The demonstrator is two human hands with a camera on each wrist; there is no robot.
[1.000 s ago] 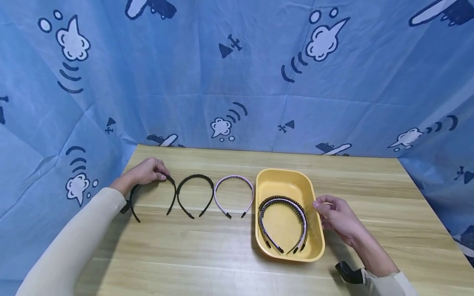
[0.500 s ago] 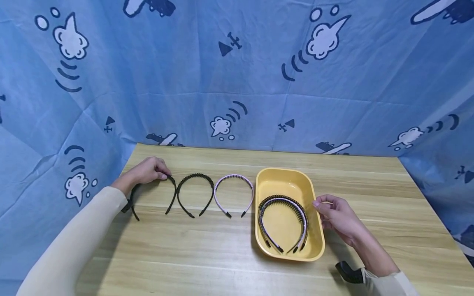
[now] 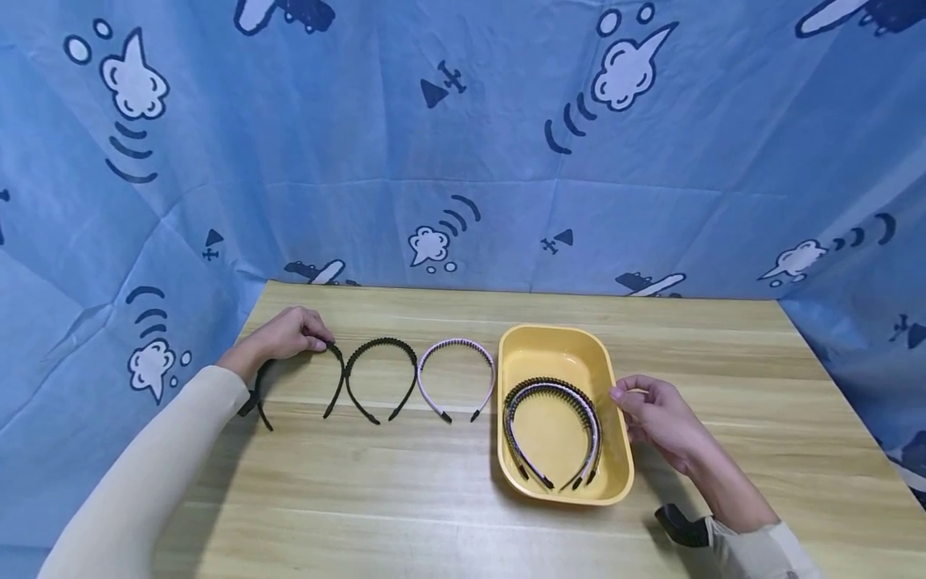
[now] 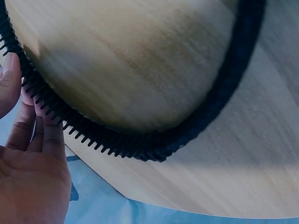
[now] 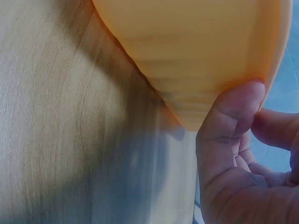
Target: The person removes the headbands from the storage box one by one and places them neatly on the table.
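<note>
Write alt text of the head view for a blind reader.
A person's left hand pinches a black curved headband in a row with another black headband and a lilac headband on a wood-grain table; the right hand grips the rim of a yellow rectangular plastic tub holding overlapping headbands. Patterned blue cloth hangs behind.

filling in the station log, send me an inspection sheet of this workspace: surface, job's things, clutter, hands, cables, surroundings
Surface: wood-grain table
Job's things: leftmost black headband, second black headband and lilac headband in a row, left of yellow tray; overlapping headbands inside it
Clutter: nothing seen
Hands: left hand pinches the leftmost black headband; right hand holds the yellow tray's right side
Cables: nothing seen
Surroundings: blue printed cloth behind and at both sides
</note>
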